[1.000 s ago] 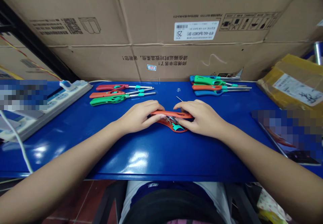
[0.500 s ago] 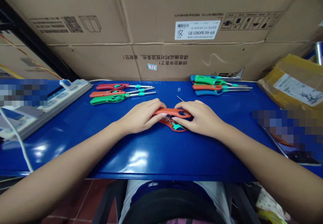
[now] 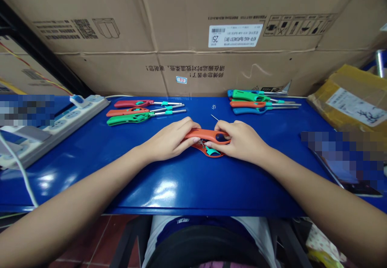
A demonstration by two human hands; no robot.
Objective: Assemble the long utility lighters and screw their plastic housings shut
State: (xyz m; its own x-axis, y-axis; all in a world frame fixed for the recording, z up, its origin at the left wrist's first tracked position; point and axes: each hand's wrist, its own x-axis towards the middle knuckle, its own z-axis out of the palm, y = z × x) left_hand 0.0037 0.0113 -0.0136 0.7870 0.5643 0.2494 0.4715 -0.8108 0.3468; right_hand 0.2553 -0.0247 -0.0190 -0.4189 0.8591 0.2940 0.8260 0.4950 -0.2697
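An orange lighter shell half (image 3: 208, 135) is held level between my two hands, just above the other half. My left hand (image 3: 172, 138) grips its left end, thumb in front and fingers behind. At the right end, around the oval trigger opening, my right hand (image 3: 238, 137) pinches it. Below, the lower orange half (image 3: 218, 154) lies on the table with a turquoise trigger (image 3: 212, 151) and small metal parts in it, partly hidden by my thumbs. A thin metal rod (image 3: 214, 117) sticks out behind my right fingers.
Several long lighters (image 3: 133, 112) lie at the back left, and more lighters (image 3: 250, 104) at the back right. Tiny white pieces (image 3: 213, 107) sit between them. A power strip (image 3: 71, 115) is left, a taped parcel (image 3: 347, 98) right. A large carton (image 3: 187, 38) stands behind.
The upper orange half has tilted so its outer face and trigger opening show more. My right fingers have shifted slightly on it; the lower half stays put.
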